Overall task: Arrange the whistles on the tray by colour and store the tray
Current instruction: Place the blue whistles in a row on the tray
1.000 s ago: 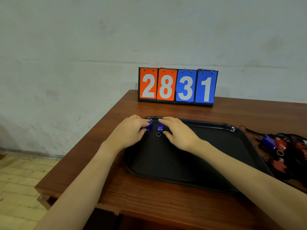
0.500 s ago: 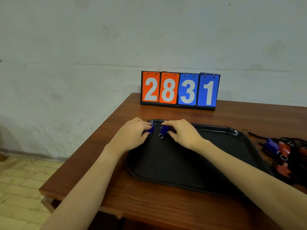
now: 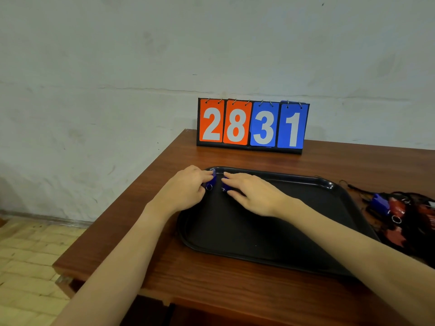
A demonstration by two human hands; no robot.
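Both hands rest at the far left corner of the black tray point(image 3: 270, 234). The left hand point(image 3: 186, 189) has its fingers curled around a blue whistle point(image 3: 210, 183), whose ring shows just under the fingertips. Just to its right, the right hand point(image 3: 254, 194) lies flat with fingers together over a second blue whistle point(image 3: 225, 187), mostly hidden. Well off to the right hand's far side, a heap of whistles point(image 3: 395, 215), blue and red, sits on the table point(image 3: 211, 278). Beyond the hands stands a scoreboard point(image 3: 253, 125).
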